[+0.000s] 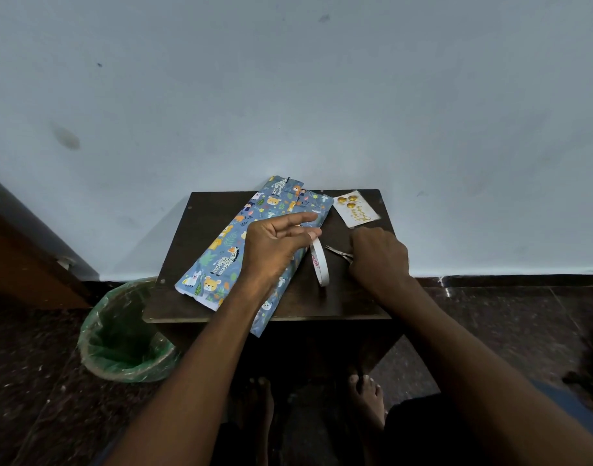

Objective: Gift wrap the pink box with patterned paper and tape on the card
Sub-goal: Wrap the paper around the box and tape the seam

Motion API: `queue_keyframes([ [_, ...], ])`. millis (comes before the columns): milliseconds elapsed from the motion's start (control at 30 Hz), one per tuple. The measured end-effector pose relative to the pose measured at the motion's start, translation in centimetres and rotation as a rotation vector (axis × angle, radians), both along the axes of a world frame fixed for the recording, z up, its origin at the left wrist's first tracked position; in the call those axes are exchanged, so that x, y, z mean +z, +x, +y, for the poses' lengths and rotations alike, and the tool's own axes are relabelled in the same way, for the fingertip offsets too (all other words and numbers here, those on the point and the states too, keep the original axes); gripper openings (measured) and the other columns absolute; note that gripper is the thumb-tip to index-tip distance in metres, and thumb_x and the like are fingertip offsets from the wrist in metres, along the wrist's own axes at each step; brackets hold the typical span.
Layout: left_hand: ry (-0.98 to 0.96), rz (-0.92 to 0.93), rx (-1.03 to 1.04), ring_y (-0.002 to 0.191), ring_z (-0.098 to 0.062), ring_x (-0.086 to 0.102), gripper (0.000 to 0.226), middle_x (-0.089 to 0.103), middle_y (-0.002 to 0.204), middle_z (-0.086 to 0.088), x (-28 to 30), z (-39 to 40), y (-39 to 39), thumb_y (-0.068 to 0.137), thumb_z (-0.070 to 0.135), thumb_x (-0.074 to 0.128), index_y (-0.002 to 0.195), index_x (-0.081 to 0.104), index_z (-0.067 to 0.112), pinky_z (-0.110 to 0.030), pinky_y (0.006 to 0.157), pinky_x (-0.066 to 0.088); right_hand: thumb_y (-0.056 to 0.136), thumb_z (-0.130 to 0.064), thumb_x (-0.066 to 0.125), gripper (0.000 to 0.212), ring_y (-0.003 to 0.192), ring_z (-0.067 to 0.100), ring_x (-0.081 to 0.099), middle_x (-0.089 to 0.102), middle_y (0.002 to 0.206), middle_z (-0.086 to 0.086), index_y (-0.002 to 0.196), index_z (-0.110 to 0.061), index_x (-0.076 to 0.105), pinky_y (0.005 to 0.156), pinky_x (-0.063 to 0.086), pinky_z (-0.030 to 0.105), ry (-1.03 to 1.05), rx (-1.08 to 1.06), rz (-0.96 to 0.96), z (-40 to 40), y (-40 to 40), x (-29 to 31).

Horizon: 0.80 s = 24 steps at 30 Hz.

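Blue animal-patterned paper [227, 250] lies folded over a long shape set diagonally on the small dark table [201, 216]; the pink box itself is hidden under it. My left hand [274, 243] rests on the paper with fingers spread, its thumb hooked through the white tape roll [319, 262] that stands on edge beside the paper. To the right, my right hand [379, 255] is closed around the handles of small scissors [338, 252], whose blades point left toward the roll. A white card [354, 208] with gold balloons lies at the table's far right corner.
A green-lined waste bin [127, 334] stands on the dark floor left of the table. A pale wall rises right behind the table. Wooden furniture [26, 264] sits at far left. Bare feet show under the table's front edge.
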<state>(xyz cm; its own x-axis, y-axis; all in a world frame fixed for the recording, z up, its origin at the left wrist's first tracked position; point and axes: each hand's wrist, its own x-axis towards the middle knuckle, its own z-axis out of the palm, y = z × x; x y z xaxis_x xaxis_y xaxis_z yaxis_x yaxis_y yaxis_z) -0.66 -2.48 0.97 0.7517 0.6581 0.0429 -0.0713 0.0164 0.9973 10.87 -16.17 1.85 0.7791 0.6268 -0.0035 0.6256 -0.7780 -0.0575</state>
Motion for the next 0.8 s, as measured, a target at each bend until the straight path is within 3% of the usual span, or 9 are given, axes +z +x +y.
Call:
queue_keyframes([
  [200,0.035,0.010,0.003,0.098,-0.022,0.080,0.031,0.083,0.094,-0.011,0.0,0.3,0.0,0.087,0.001,0.084,0.116,0.081,0.008,-0.030,0.096,0.060,0.093,-0.010,0.063,0.026,0.115,0.036,0.060,0.067,0.123,0.014,0.119,-0.012,0.061,0.083,0.048,0.039,0.060,0.006,0.004,0.0,0.4,-0.5],
  [267,0.046,0.025,0.005,0.096,-0.018,0.080,0.029,0.083,0.093,-0.009,0.0,0.3,-0.1,0.088,0.002,0.083,0.117,0.081,0.008,-0.021,0.080,0.058,0.093,-0.013,0.064,0.025,0.116,0.036,0.060,0.066,0.122,0.012,0.118,-0.017,0.061,0.085,0.047,0.036,0.173,-0.040,0.179,0.0,1.6,-0.4],
  [333,0.067,0.036,0.009,0.093,-0.013,0.080,0.028,0.083,0.091,-0.006,0.0,0.3,-0.2,0.090,0.004,0.082,0.117,0.081,0.010,-0.016,0.070,0.053,0.094,-0.007,0.062,0.022,0.103,0.034,0.067,0.065,0.106,0.006,0.108,-0.024,0.066,0.077,0.054,0.033,0.309,-0.047,0.470,-0.1,2.8,0.3],
  [433,0.100,0.071,0.036,0.095,-0.009,0.079,0.025,0.083,0.091,0.000,-0.2,0.7,0.0,0.093,0.006,0.080,0.116,0.081,0.013,-0.026,0.077,0.056,0.096,0.004,0.054,0.036,0.075,0.026,0.071,0.065,0.085,0.005,0.095,-0.028,0.071,0.056,0.059,0.029,0.412,0.052,0.649,-0.7,3.6,1.4],
  [533,0.144,0.106,0.028,0.101,-0.008,0.078,0.025,0.083,0.095,0.003,-0.4,0.9,0.2,0.095,0.003,0.073,0.116,0.080,0.015,-0.039,0.093,0.059,0.094,0.004,0.060,0.037,0.080,0.022,0.074,0.078,0.082,0.001,0.095,-0.031,0.072,0.077,0.062,0.039,0.400,0.187,0.597,-0.9,4.1,1.6],
  [667,0.191,0.114,-0.007,0.084,-0.002,0.073,0.029,0.083,0.096,0.003,-0.4,0.9,0.3,0.097,0.002,0.070,0.122,0.076,0.017,-0.027,0.072,0.052,0.087,0.006,0.071,0.031,0.088,0.042,0.072,0.077,0.084,0.016,0.104,-0.019,0.076,0.090,0.058,0.053,0.437,0.258,0.693,-1.2,4.6,2.0],
  [800,0.222,0.116,-0.028,0.079,-0.002,0.070,0.032,0.082,0.099,0.004,-0.5,0.9,0.3,0.099,0.001,0.067,0.124,0.073,0.020,-0.019,0.064,0.049,0.084,0.004,0.076,0.029,0.074,0.021,0.067,0.077,0.080,0.015,0.104,-0.017,0.079,0.085,0.058,0.047,0.457,0.281,0.702,-1.5,5.4,2.4],
])
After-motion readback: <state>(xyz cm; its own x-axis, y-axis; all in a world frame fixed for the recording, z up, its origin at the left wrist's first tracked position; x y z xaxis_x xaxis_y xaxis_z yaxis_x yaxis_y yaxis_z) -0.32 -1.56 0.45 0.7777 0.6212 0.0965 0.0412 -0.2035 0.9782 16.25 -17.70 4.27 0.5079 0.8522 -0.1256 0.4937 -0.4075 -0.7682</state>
